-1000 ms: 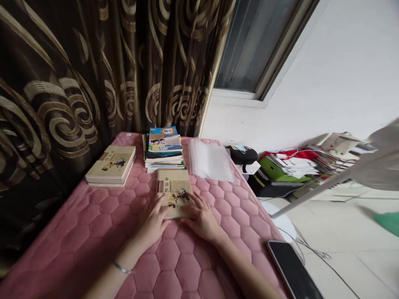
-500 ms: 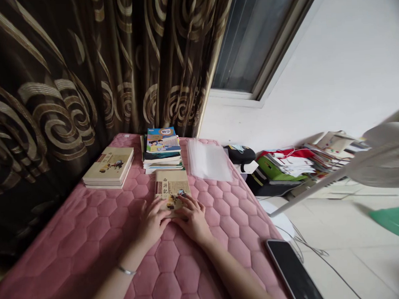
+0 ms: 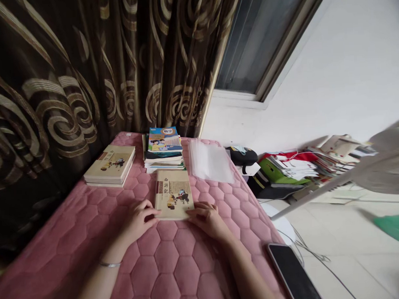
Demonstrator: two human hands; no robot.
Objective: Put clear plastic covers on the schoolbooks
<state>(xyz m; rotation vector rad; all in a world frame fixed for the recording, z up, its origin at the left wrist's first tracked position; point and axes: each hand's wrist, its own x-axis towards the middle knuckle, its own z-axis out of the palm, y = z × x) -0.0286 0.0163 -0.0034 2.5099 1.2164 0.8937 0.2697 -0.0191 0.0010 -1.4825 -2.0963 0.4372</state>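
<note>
A beige paperback book [image 3: 173, 192] with Chinese characters and a small painted scene on its cover lies flat on a pink quilted mattress [image 3: 168, 265]. My left hand [image 3: 139, 218], a silver bracelet on its wrist, has its curled fingertips at the book's lower left corner. At the lower right corner, my right hand [image 3: 207, 217] pinches the edge with bent fingers. The undersides of both hands are hidden. Just beyond the book is a stack of books [image 3: 164, 142] topped by a blue textbook. To the left sits a pile of similar beige books [image 3: 110, 166].
Clear plastic sheets [image 3: 211, 161] lie right of the stack. A phone [image 3: 292, 273] rests on the mattress's right edge. Beyond that edge are a white lamp or fan stand [image 3: 307, 197], cables, and heaped papers and bags [image 3: 286, 165]. A dark curtain [image 3: 117, 73] hangs along the far left.
Both hands have slid apart off the book's cover to its lower corners, left hand leftward, right hand rightward. The cover now shows in full.
</note>
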